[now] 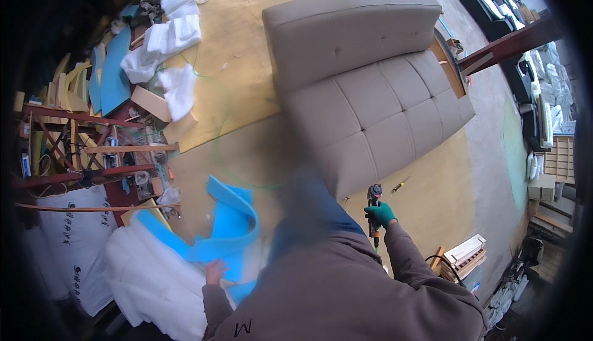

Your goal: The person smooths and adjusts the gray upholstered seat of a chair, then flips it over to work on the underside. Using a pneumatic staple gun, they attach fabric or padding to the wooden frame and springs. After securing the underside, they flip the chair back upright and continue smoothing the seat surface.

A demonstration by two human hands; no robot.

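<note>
My right hand (384,214), in a green glove, is wrapped round a black air staple gun (374,217) with an orange fitting and a green hose at its lower end. My bare left hand (215,271) is by the blue foam strips (227,233) and a heap of white wadding (148,273); its fingers are too unclear to show a grip. In front of me a grey-brown tufted sofa piece (380,103) with a raised back rests on the worktable (235,103). A dark blur hides part of its left side.
A screwdriver-like tool (401,183) lies right of the staple gun. Wooden strips (466,251) are stacked at the lower right. White wadding pieces (164,41) and foam offcuts (114,72) crowd the far left, above a red metal frame (86,174). A red-brown beam (513,48) juts in at right.
</note>
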